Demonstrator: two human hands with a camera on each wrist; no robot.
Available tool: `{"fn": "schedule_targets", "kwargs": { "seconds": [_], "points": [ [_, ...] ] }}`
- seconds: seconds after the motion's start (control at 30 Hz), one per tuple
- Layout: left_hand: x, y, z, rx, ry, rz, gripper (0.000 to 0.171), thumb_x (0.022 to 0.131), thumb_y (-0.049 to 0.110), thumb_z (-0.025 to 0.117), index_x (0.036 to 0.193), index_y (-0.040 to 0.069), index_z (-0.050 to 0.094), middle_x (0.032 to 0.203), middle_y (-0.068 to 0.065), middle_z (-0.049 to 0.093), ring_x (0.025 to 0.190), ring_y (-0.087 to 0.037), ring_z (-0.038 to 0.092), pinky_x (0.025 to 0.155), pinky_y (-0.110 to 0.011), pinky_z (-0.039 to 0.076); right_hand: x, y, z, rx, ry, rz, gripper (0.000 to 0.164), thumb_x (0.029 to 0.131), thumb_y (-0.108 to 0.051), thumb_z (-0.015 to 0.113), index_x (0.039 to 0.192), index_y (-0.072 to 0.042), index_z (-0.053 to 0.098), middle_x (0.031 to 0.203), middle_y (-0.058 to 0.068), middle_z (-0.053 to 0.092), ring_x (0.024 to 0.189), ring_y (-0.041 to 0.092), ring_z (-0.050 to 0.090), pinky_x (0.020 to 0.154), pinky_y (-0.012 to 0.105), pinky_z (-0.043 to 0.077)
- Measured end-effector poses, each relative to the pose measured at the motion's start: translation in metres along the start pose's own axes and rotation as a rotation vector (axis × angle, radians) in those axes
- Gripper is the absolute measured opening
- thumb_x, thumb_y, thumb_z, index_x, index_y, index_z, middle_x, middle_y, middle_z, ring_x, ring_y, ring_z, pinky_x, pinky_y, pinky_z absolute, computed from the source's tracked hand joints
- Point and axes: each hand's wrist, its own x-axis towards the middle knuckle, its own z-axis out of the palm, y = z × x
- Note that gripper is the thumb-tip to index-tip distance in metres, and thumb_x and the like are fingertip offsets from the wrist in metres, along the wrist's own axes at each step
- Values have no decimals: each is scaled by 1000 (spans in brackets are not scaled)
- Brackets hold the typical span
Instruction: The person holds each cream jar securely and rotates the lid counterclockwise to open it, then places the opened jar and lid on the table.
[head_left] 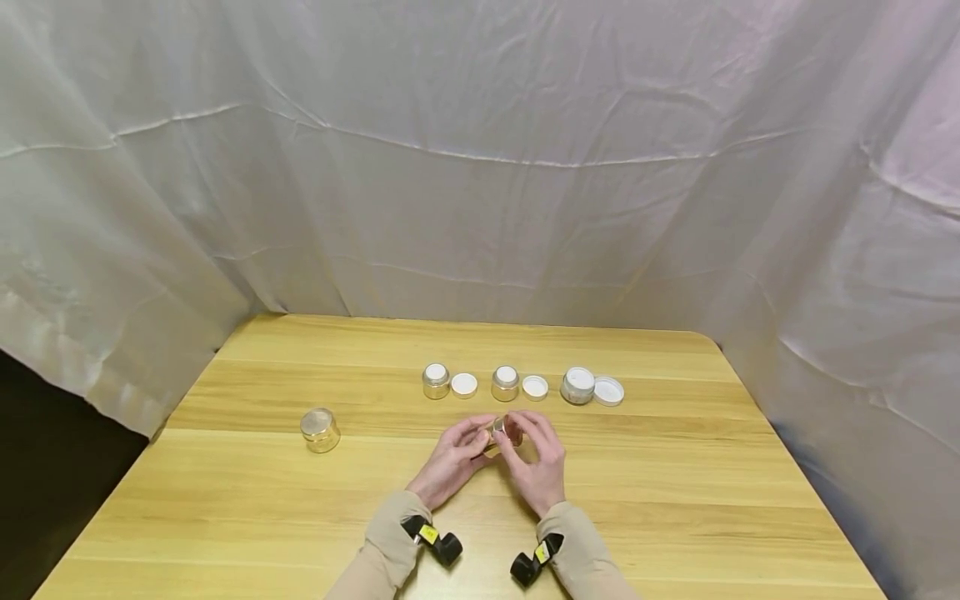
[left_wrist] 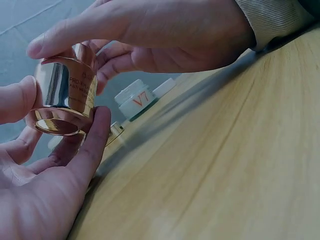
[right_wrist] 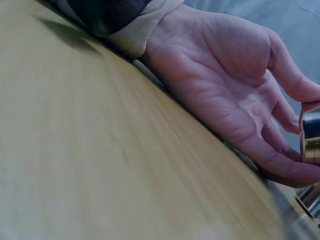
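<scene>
Above the table, both hands hold a shiny gold cosmetic jar with small dark print on its side. My left hand grips its lower part, thumb on one side and fingers on the other, in the left wrist view. From the opposite side my right hand grips the jar's upper end with thumb and fingertips. Its palm faces the camera in the right wrist view, where only the jar's edge shows. Fingers cover much of the jar in the head view.
Behind the hands stand three jars with white tops: a left one, a middle one and a wider one marked V7. Beside each lies a lid, white inside up. Another gold jar stands at left. Grey curtains surround the table.
</scene>
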Motion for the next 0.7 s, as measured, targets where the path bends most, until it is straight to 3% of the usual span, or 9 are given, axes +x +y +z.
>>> {"fn": "schedule_targets", "kwargs": {
  "seconds": [0.23,0.4,0.53,0.6,0.7],
  "points": [
    [0,1,1,-14,1,-14,25,106,11,45,129,17,55,122,11,66,118,-5,61,107,-31,51,1,3,-1,103,-71,-99,39,75,14,73,114,10,70,112,27,68,106,35,63,108,19,47],
    [0,1,2,-20,1,-7,25,107,12,45,129,16,55,120,11,68,116,-4,61,106,-30,52,0,1,0,80,-57,-82,40,75,15,71,115,10,68,115,28,66,108,37,62,109,18,46],
    [0,1,2,-9,-3,-4,29,106,13,46,134,11,53,121,10,68,117,-5,62,107,-31,52,1,-3,1,-2,2,-16,38,73,14,74,110,10,69,108,26,66,95,36,63,96,16,50],
    [0,1,2,-5,-8,-2,30,106,13,46,136,10,52,123,10,68,119,-5,61,108,-33,51,3,-7,2,-7,19,-2,37,71,16,74,107,11,69,103,26,66,86,35,61,84,20,52],
    [0,1,2,-3,-18,2,31,106,13,46,136,10,52,124,10,67,119,-5,61,110,-34,50,6,-13,2,8,16,-10,35,69,19,74,103,14,68,99,28,65,80,36,60,79,22,52]
  ]
}}
